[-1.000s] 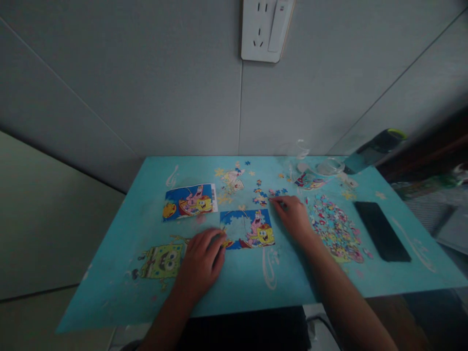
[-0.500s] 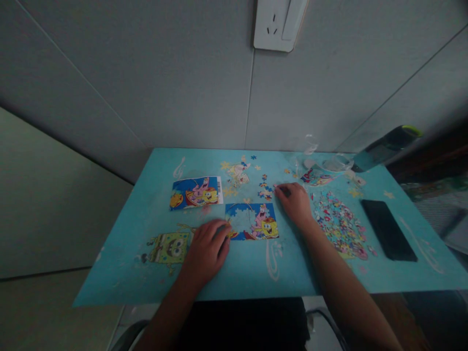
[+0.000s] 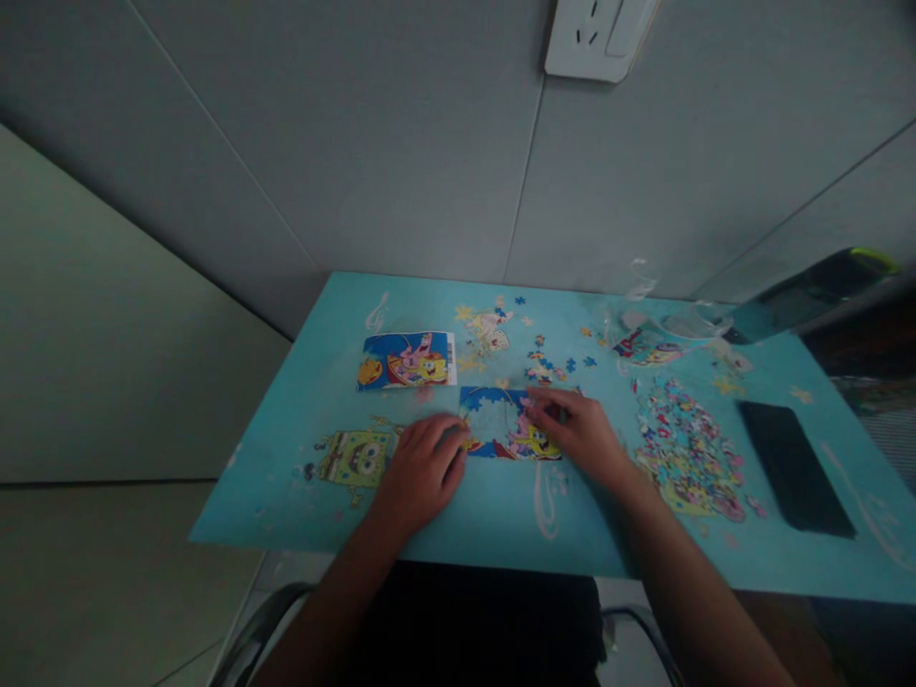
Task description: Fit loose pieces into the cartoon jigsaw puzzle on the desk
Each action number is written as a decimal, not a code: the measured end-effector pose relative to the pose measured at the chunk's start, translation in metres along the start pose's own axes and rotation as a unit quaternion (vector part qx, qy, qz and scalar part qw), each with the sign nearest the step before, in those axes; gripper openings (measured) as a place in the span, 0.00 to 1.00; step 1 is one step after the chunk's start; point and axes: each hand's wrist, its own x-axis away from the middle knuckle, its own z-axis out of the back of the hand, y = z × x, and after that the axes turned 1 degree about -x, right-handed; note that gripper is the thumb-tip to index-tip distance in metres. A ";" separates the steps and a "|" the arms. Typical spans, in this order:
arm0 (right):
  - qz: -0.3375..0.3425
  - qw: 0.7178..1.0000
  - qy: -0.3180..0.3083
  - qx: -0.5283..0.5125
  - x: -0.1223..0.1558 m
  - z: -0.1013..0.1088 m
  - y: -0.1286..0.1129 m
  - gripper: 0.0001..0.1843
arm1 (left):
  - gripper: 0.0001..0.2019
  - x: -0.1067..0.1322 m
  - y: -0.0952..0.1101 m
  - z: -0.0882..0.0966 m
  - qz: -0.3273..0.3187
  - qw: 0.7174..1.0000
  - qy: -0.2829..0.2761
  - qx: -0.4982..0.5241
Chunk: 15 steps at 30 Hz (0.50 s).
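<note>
at the near side of the blue tabletop (image 3: 472,525) we note the left hand (image 3: 424,468) lying palm down, fingers loosely bent, their tips at the left edge of the part-built puzzle (image 3: 501,450); whether they grip that edge we are unable to establish. the right hand (image 3: 578,429) is over the puzzle's right side, thumb and forefinger drawn close together near its top edge; any piece between them is too small to confirm. the puzzle lies flat between the hands, its middle unfilled. to the right we record a heap of pieces (image 3: 694,448). farther back are the printed picture card (image 3: 405,361) and, beyond the puzzle, small loose pieces (image 3: 544,370).

we judge the step in hand to be fitting pieces at the upper border. the next move, in our view, calls for matching tabs and pressing flat while the left fingertips steady the puzzle.
</note>
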 end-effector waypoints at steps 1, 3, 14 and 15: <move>0.005 1.000 -0.010 0.004 0.003 -0.003 -0.003 0.17 | 0.15 0.000 0.000 0.000 0.000 1.000 0.000 0.001; 0.005 1.000 -0.027 0.013 0.006 -0.009 -0.007 0.13 | 0.15 -0.001 0.001 0.001 0.001 1.000 -0.001 0.003; 0.012 0.995 -0.029 0.090 0.010 -0.012 -0.014 0.14 | 0.16 -0.001 0.001 0.002 0.006 1.000 -0.007 -0.006; 0.012 0.995 -0.015 0.095 0.010 -0.010 -0.013 0.14 | 0.16 -0.001 0.000 0.001 0.007 1.000 -0.007 -0.006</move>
